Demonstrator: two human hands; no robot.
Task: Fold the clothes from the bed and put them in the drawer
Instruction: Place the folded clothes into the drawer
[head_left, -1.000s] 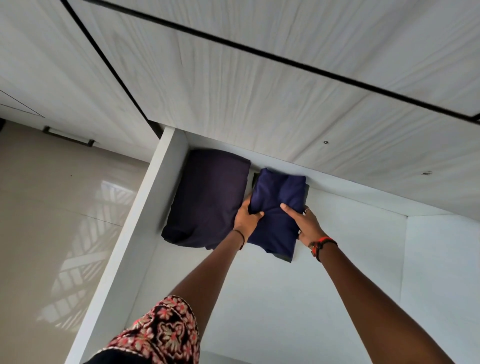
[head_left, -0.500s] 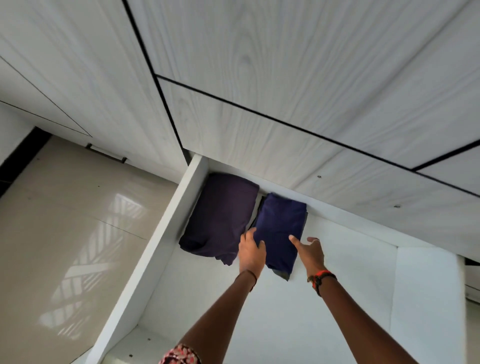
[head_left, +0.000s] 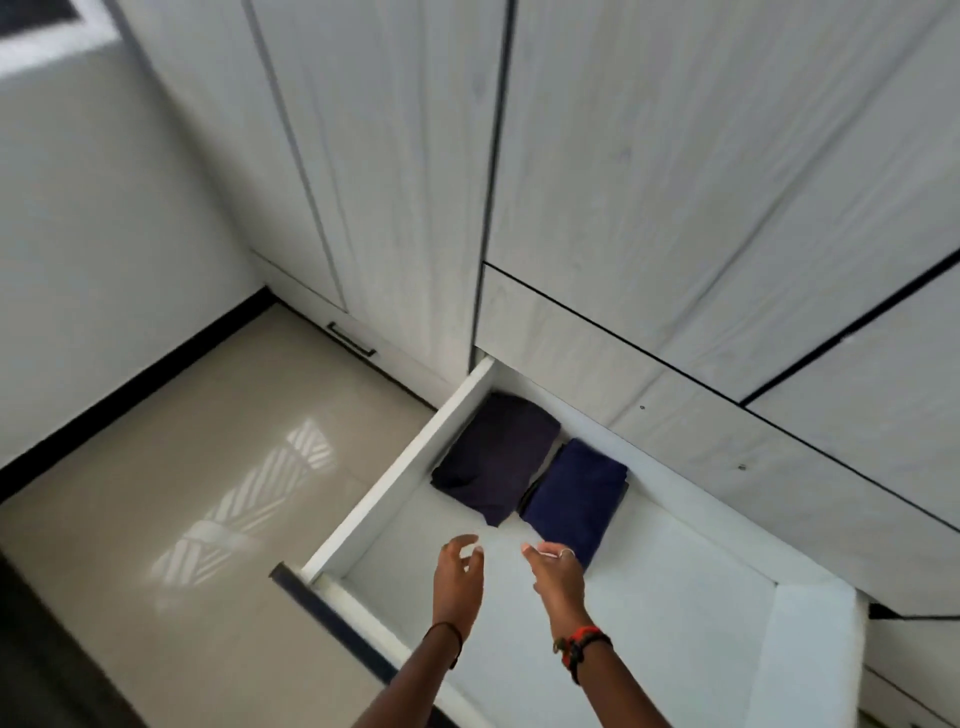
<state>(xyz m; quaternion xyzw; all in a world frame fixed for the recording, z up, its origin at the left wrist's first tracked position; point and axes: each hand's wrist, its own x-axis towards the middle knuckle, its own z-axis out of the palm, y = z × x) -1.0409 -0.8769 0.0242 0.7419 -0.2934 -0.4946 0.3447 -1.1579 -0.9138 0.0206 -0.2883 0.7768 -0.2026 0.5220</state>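
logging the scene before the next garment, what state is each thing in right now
drawer, pulled open
dark purple garment, folded, lying in the drawer's back left corner
navy garment, folded, lying in the drawer just right of the purple one
left hand, open, holding nothing, above the drawer
right hand, open, holding nothing, above the drawer
wardrobe doors, shut

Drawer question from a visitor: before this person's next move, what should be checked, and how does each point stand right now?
1. Left hand holds nothing: ok.
2. Right hand holds nothing: ok.
3. Navy folded garment lies inside the drawer: ok.
4. Dark purple folded garment lies beside it, nothing overhanging: ok.
5. Bare room in the drawer for more clothes: ok.
6. Clothes left on the bed: cannot tell, bed out of view.
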